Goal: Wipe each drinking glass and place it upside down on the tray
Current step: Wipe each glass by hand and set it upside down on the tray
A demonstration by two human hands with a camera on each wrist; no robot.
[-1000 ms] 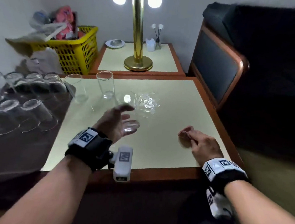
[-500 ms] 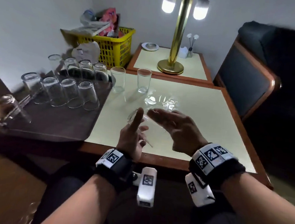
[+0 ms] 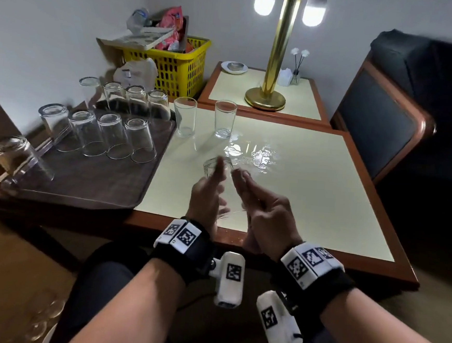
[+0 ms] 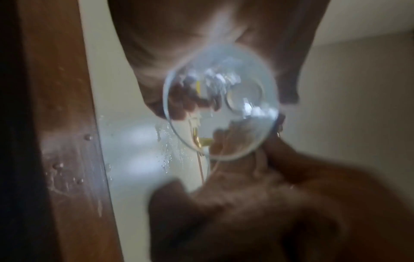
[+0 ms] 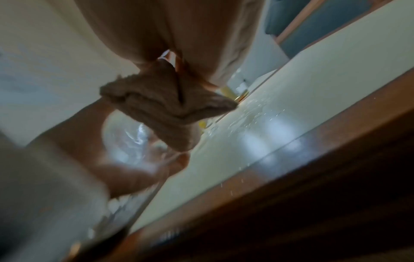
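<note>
The glass is up over the table, lying on its side in my left hand, whose fingers curl round it. It looks wet, so I think it is slippery and could break. Best to hold its side. My right hand pinches a cloth. My hands hide most of the glass, and the wrist views are blurry.

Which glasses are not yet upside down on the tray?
Two upright glasses on the table beside the tray, plus the glass in the left hand.
</note>
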